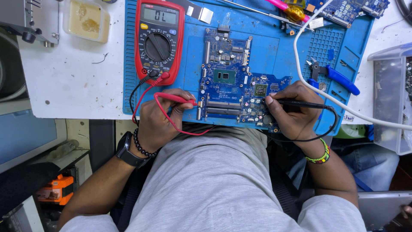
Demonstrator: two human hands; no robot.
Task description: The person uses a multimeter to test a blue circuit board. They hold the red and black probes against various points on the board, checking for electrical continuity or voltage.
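Note:
A blue circuit board [234,81] lies on a blue work mat [274,47] at the table's front edge. My left hand [161,122] grips a red test probe [174,98], its tip touching the board's left edge. In my right hand [294,111] is a black test probe [300,103], pointed left onto the board's lower right part. Red and black leads run from the probes to a red-cased multimeter [159,41] on the mat's left side, its dial and screen facing up.
Blue-handled cutters [332,77] lie on the mat's right. A white cable [309,81] crosses the mat toward a clear plastic box [392,99]. A second circuit board [349,8] is at the top right, and a small yellowish tray [86,19] at the top left.

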